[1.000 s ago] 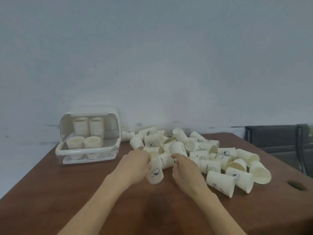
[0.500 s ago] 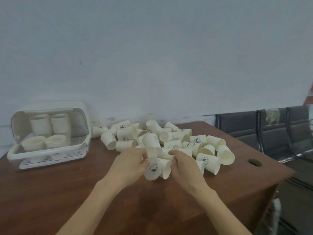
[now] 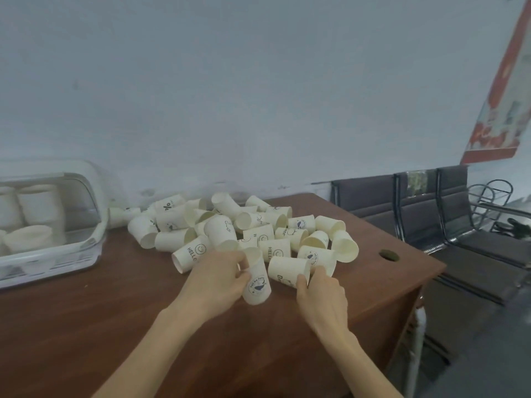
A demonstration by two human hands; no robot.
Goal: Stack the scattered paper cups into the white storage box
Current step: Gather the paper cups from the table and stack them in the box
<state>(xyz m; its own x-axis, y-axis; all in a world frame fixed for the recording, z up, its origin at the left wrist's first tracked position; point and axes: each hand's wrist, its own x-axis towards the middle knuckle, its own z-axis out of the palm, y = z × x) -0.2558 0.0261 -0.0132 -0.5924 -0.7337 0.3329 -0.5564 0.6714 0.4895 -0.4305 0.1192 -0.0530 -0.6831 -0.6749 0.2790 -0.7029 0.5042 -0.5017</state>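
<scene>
A heap of several cream paper cups [image 3: 253, 228] lies on the brown table [image 3: 86, 326]. My left hand [image 3: 218, 280] grips one upside-down cup with a round whale print [image 3: 257, 282] at the heap's near edge. To its right, my right hand [image 3: 321, 294] pinches the rim of a cup lying on its side [image 3: 287, 268]. The white storage box [image 3: 48, 225] stands at the far left with its clear lid raised. Stacks of cups stand inside it.
The table's right edge runs close to my right hand, with a round cable hole [image 3: 389, 255] near it. Dark chairs [image 3: 425, 214] line the wall beyond. A red poster [image 3: 502, 104] hangs at the upper right.
The view has swung right, so the box sits further left. My right hand has moved away from the whale cup to the rim of a cup lying to the right.
</scene>
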